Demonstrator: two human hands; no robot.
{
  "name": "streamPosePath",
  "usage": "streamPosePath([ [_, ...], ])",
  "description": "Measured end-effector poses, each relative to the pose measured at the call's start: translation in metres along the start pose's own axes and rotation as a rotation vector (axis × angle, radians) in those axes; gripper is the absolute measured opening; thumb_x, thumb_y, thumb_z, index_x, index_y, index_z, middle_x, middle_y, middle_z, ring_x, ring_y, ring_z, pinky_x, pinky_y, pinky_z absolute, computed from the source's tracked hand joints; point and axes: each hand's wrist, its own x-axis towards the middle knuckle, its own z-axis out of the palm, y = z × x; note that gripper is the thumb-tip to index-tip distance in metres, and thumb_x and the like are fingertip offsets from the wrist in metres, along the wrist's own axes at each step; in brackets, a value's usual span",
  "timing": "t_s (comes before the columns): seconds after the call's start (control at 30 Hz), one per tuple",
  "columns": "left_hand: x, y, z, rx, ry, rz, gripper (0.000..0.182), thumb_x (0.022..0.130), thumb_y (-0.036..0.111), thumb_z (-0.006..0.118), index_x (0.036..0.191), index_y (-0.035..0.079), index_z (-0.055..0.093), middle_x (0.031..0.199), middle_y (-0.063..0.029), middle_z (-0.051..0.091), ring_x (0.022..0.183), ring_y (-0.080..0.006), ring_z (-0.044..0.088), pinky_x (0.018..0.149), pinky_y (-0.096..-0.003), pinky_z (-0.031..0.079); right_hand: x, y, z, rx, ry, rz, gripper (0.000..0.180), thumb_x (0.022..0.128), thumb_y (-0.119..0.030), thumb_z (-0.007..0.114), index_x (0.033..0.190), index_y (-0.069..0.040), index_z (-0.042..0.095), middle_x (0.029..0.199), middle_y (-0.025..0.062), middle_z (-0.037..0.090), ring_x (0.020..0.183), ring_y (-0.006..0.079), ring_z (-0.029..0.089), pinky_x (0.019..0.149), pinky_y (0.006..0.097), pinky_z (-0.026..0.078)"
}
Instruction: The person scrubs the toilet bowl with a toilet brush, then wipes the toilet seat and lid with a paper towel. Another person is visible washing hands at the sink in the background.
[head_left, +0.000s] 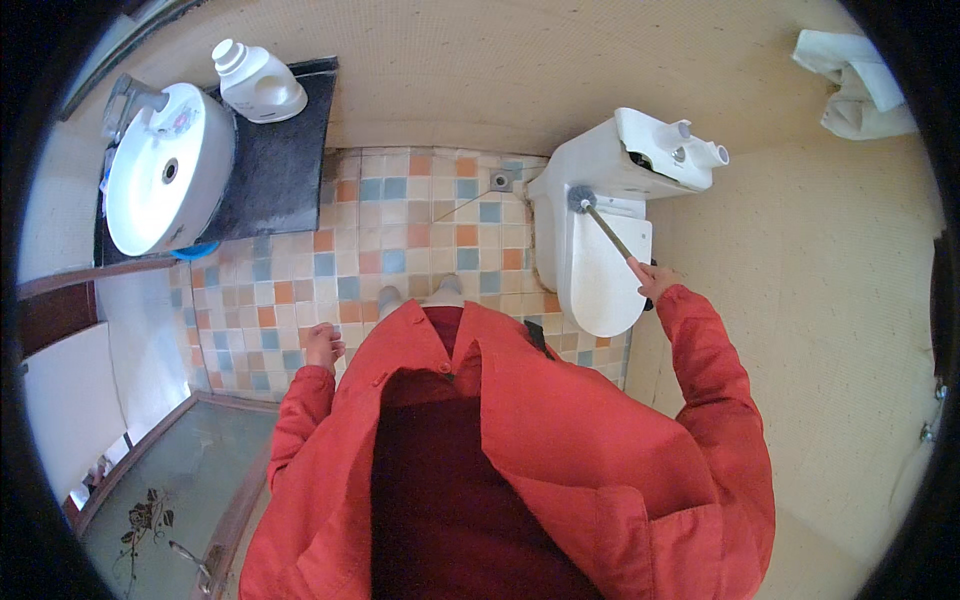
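Observation:
My right hand (657, 282) is closed around the handle of a toilet brush (611, 231). Its round grey bristle head rests against the white toilet (553, 217), beside the rear of the closed lid (609, 277). The cistern lid (664, 150) sits askew at the back, with a dark gap showing at its edge, and white cylindrical items stand on it. Over the tiled floor hangs my left hand (325, 346), fingers loosely curled, with nothing visible in it.
At the left, a white washbasin (161, 176) and a white plastic jug (262, 86) stand on a black countertop (281, 180). A floor drain (501, 180) lies left of the toilet. A glass-panelled door (187, 457) is at lower left, and white cloth (862, 94) hangs upper right.

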Motion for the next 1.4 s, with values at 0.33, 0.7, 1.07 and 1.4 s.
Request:
streamPosePath([
  [0.33,-0.005,-0.006,-0.012,0.023,0.054,0.040,0.019,0.079,0.022,0.049,0.095,0.012,0.042,0.071,-0.0049,0.049,0.053,-0.0149,0.048,0.044,-0.0261,0.042,0.009,-0.003,-0.052,0.317,-0.016,0.332,0.068,0.072,-0.060,0.042,0.102,-0.001,0.055,0.106,0.0202,0.051,0.099,0.0335,0.049,0.083,0.0387,0.037],
  [0.7,-0.005,-0.012,0.012,0.038,0.037,0.075,0.019,0.080,0.020,0.048,0.094,0.009,0.041,0.070,-0.0058,0.049,0.049,-0.0144,0.048,0.040,-0.0244,0.040,0.047,0.022,0.027,0.282,-0.015,0.431,0.061,0.073,-0.053,0.044,0.111,-0.006,0.049,0.110,0.0205,0.048,0.102,0.0332,0.047,0.087,0.0356,0.035],
  [1.07,0.011,0.007,-0.002,0.053,0.016,0.119,0.021,0.079,0.022,0.048,0.096,0.010,0.042,0.072,-0.0060,0.049,0.050,-0.0152,0.047,0.042,-0.0260,0.041,0.028,0.132,0.033,0.124,0.046,0.475,0.066,0.076,-0.063,0.026,0.117,-0.014,0.044,0.114,0.0190,0.046,0.109,0.0303,0.042,0.088,0.0348,0.033],
  [1.4,-0.002,-0.001,-0.006,0.137,0.009,0.095,0.022,0.080,0.023,0.048,0.095,0.009,0.041,0.072,-0.0069,0.048,0.050,-0.0154,0.048,0.041,-0.0255,0.040,0.082,0.126,-0.014,-0.055,0.089,0.514,0.071,0.073,-0.064,0.030,0.109,-0.006,0.051,0.114,0.0206,0.045,0.109,0.0311,0.041,0.089,0.0390,0.033],
])
